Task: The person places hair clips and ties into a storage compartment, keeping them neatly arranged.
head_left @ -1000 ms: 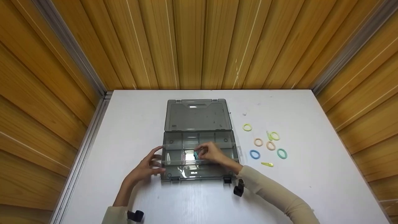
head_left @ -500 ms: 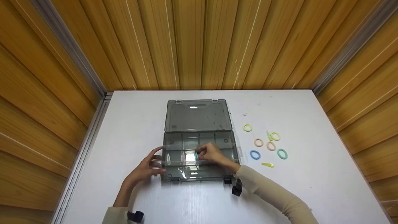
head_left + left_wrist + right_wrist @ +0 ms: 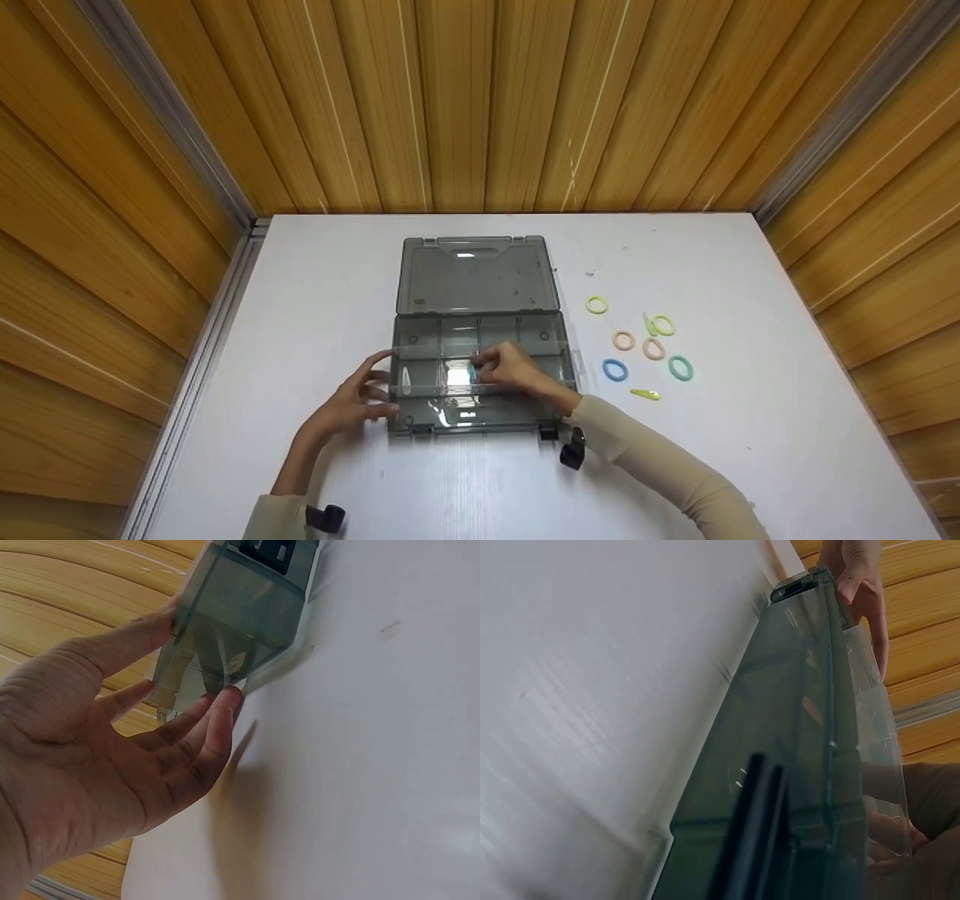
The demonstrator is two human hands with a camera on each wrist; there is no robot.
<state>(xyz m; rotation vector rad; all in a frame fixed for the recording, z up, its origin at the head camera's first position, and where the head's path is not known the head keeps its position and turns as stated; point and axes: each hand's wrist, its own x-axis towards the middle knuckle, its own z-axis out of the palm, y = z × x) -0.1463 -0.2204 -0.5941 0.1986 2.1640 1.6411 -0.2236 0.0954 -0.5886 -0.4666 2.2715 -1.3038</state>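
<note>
A grey see-through divided box (image 3: 480,412) lies with its lid (image 3: 480,281) folded back. My left hand (image 3: 346,405) rests at the box's left side, thumb and fingertips spread along the edge; in the left wrist view its relaxed fingers touch the side wall (image 3: 255,615). My right hand (image 3: 508,367) reaches down into the middle row, fingertips curled and pinching a small teal hair clip (image 3: 473,373), mostly hidden by the fingers. In the right wrist view that hand (image 3: 900,847) is partly seen through a clear plastic wall (image 3: 874,701).
Right of the box lie several hair ties, among them a blue one (image 3: 615,370), a green one (image 3: 681,367) and a peach one (image 3: 623,340). Yellow-green hair clips (image 3: 645,394) lie among them. Wooden panels (image 3: 480,105) stand behind the white table (image 3: 322,285).
My right fingers have sunk slightly lower into the compartment, so less of the teal hair clip shows. My left hand stays in place at the box's edge.
</note>
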